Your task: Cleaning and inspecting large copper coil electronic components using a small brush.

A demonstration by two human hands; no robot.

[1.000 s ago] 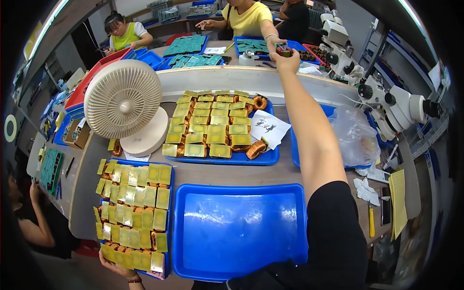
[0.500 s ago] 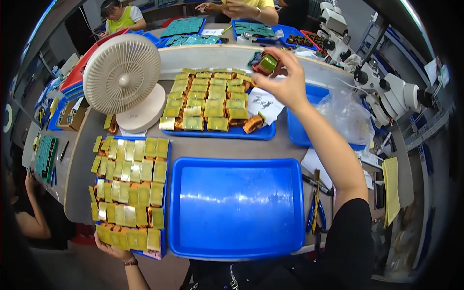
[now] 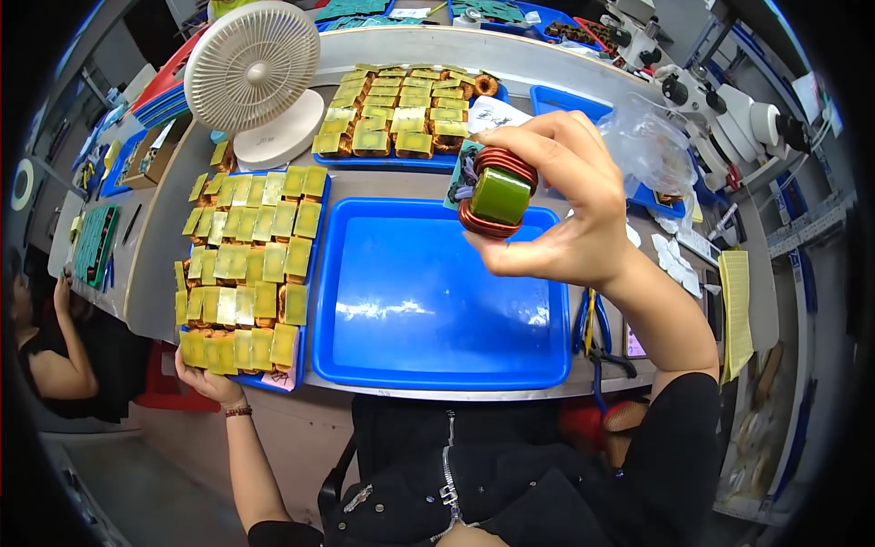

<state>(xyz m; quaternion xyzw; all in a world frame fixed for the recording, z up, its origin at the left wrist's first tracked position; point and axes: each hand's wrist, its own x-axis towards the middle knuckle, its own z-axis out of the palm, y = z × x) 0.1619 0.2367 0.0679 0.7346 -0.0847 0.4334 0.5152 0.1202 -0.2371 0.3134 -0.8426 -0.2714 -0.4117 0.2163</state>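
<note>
One coil [image 3: 497, 191], copper-red windings wrapped round the middle in green tape, is held up over the far right corner of an empty blue tray [image 3: 437, 365] at a crowded workbench. The right hand [image 3: 565, 210] is closed on it, thumb below and fingers curled over the top and far side, so that the taped face is turned toward the camera. The left hand [image 3: 208, 378] is seen at the near edge of a second tray [image 3: 305, 301], fingers tucked under its lip; whether they are gripping it or only resting there cannot be told. That tray is packed with rows of yellow-taped coils [image 3: 244, 273], and a third batch [image 3: 401, 114] is laid out at the back beside a white fan [image 3: 253, 68]. A clear bag [image 3: 652, 150] and a microscope [image 3: 720, 96] are seen at the right, pliers [image 3: 592, 333] lie just beside the empty tray, and another person's arm [image 3: 55, 356] shows at the far left edge.

Judged from the hold, the coil is being looked over. The step is best done with the pressure kept on the taped band and the outer rim, never on loose wire ends, and with the piece turned slowly so each face is checked. The coil is best kept above the tray, so that a slip ends there.
</note>
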